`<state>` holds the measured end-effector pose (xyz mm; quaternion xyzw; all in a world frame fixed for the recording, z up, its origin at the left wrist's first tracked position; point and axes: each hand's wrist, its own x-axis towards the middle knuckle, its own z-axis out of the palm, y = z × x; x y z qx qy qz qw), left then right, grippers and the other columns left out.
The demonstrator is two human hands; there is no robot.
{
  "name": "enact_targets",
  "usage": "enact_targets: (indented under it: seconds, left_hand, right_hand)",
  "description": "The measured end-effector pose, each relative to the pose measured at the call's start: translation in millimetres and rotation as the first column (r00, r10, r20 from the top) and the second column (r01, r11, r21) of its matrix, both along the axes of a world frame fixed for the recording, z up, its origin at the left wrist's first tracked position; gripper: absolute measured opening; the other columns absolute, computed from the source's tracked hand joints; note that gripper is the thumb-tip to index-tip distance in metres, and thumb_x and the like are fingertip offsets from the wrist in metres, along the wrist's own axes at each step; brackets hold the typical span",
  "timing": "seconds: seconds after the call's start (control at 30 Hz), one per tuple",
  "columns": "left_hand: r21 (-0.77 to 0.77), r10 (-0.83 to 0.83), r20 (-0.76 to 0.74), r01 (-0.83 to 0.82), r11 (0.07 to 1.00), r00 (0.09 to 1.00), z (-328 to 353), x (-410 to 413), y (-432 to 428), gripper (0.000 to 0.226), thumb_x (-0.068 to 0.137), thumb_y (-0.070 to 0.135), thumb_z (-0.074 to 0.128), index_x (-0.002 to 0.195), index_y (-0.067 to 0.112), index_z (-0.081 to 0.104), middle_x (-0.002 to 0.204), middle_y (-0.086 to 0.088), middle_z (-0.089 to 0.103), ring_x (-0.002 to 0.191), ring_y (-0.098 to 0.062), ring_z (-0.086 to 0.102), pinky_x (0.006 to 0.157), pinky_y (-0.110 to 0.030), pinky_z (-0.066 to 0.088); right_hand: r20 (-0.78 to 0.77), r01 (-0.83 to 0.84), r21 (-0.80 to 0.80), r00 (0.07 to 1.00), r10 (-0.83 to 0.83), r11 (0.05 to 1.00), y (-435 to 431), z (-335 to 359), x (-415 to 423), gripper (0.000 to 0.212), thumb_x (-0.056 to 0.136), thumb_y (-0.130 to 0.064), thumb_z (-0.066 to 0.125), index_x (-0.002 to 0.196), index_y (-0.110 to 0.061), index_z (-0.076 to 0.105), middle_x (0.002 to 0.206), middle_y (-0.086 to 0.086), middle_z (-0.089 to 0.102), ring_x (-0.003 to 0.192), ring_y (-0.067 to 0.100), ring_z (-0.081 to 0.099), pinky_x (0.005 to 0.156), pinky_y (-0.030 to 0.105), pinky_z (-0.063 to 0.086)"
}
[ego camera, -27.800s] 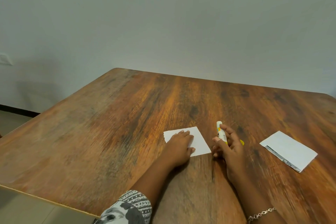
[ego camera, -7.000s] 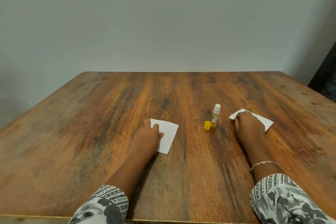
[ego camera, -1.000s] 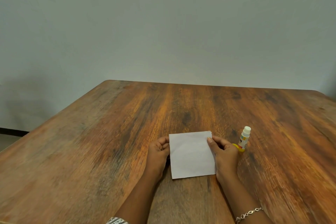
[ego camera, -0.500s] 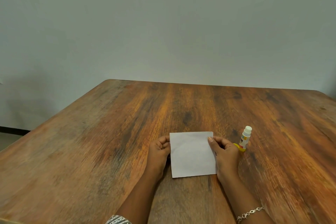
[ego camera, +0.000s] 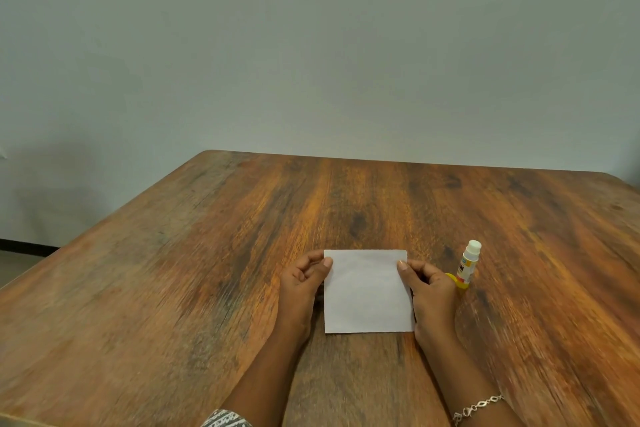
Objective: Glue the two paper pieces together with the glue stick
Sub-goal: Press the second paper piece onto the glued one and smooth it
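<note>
A white square of paper (ego camera: 367,291) is in front of me on the wooden table (ego camera: 207,270); only one sheet shows, so any second piece under it is hidden. My left hand (ego camera: 301,288) pinches its upper left edge, thumb on top. My right hand (ego camera: 427,291) pinches its upper right edge the same way. The glue stick (ego camera: 469,262) stands upright and uncapped just right of my right hand. Its yellow cap (ego camera: 456,281) lies at its base, partly behind my right hand.
A plain grey-white wall rises behind the table's far edge. The table's left edge runs diagonally toward me, with floor beyond it at the far left. A bracelet (ego camera: 478,407) is on my right wrist.
Over the last second both hands stayed pinching the paper's upper corners and barely shifted. Seven seconds ago the two papers lay apart, one under each hand.
</note>
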<state>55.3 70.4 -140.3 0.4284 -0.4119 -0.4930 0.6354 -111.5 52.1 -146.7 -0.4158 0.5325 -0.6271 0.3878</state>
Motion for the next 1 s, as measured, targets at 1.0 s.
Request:
enact_targets:
  seconds: [1.0]
  left_hand:
    - [-0.385,0.376,0.167,-0.291,0.876,0.911,55.3,-14.0,21.0,0.032,0.078,-0.006,0.064,0.074,0.025,0.068,0.077,0.003,0.069,0.074,-0.005,0.064,0.066,-0.013,0.049]
  right_hand:
    - [-0.732,-0.326,-0.337,0.681,-0.028,0.883,30.8,92.1,27.0,0.007,0.08,-0.008,0.066,0.086,-0.007,0.07,0.091,0.004,0.065,0.085,0.012,0.056,0.074,0.021,0.041]
